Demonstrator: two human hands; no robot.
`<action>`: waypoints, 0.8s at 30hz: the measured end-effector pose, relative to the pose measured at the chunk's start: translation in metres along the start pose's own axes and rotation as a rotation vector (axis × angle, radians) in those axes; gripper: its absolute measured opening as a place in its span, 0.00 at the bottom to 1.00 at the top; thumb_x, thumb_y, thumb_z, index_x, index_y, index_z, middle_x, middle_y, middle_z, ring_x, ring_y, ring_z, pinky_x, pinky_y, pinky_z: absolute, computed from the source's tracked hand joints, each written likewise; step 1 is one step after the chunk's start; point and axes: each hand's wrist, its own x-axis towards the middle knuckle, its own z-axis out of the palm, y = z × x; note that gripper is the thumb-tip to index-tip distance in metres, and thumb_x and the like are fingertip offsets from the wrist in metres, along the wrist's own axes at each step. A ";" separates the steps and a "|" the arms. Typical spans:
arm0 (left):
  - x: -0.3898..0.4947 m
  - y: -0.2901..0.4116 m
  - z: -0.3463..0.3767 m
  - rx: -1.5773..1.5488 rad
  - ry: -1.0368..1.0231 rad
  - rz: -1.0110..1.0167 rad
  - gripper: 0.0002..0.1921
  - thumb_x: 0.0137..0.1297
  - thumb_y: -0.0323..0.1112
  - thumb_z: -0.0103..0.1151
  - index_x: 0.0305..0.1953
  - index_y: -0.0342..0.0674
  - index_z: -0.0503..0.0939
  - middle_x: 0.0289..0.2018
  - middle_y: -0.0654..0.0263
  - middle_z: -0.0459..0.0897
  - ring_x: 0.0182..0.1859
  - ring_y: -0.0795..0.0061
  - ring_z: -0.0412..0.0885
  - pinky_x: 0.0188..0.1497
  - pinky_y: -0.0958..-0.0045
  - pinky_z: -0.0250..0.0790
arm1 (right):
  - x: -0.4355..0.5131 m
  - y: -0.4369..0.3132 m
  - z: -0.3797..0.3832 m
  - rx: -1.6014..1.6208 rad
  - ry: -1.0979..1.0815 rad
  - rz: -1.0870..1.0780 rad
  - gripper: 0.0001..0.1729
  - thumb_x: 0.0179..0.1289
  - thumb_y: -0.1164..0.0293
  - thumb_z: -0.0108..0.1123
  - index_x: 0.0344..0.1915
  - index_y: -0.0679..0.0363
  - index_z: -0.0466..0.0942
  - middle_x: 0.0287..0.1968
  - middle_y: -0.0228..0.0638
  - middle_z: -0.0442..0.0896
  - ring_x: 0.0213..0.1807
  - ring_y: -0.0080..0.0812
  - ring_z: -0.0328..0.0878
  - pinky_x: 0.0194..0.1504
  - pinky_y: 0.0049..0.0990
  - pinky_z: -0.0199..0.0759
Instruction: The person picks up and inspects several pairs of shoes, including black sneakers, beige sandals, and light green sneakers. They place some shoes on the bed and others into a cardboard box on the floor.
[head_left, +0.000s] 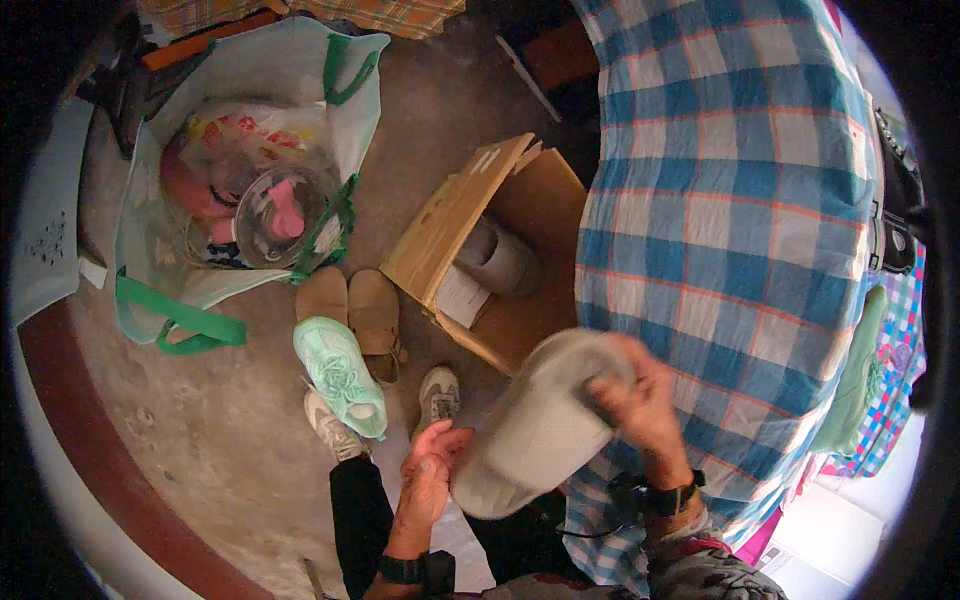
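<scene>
A light grey slide sandal (536, 435) is held up over my lap, slightly blurred. My right hand (637, 394) grips its upper right end, with the thumb at the edge. My left hand (435, 461) is beside the sandal's lower left side, palm up with fingers apart; whether it touches the sandal is hard to tell. Beyond them, an open cardboard box (457, 225) holds a dark grey shoe or slipper (499, 259) and a sheet of paper (461, 296). Left of the box, a mint green lace-up sneaker (341, 371) rests partly over a pair of brown shoes (375, 307).
A large bag with green handles (199, 319) stands at left, holding a clear round container (281, 217) and pink items. A blue checked cloth (720, 217) hangs at right beside the box. My feet in light sneakers (439, 394) are on the floor.
</scene>
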 end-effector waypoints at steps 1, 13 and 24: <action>0.000 0.002 0.000 0.051 0.008 0.042 0.34 0.66 0.55 0.50 0.64 0.37 0.57 0.60 0.54 0.67 0.59 0.64 0.68 0.62 0.63 0.59 | 0.001 0.000 -0.014 -0.001 0.153 -0.006 0.25 0.53 0.71 0.61 0.52 0.65 0.72 0.45 0.34 0.79 0.48 0.26 0.74 0.50 0.27 0.70; -0.005 0.001 -0.006 -0.198 0.178 0.049 0.23 0.68 0.44 0.49 0.57 0.35 0.66 0.45 0.53 0.80 0.47 0.64 0.78 0.53 0.61 0.70 | 0.019 0.022 -0.056 -0.075 0.697 -0.217 0.23 0.55 0.75 0.55 0.52 0.67 0.71 0.49 0.41 0.78 0.48 0.34 0.74 0.51 0.29 0.68; -0.008 -0.003 -0.005 -0.188 0.196 0.036 0.23 0.67 0.43 0.51 0.56 0.34 0.66 0.42 0.54 0.80 0.45 0.62 0.79 0.51 0.61 0.71 | 0.113 0.127 0.038 0.593 0.426 0.509 0.23 0.65 0.65 0.52 0.58 0.58 0.64 0.54 0.38 0.71 0.53 0.41 0.72 0.33 0.43 0.78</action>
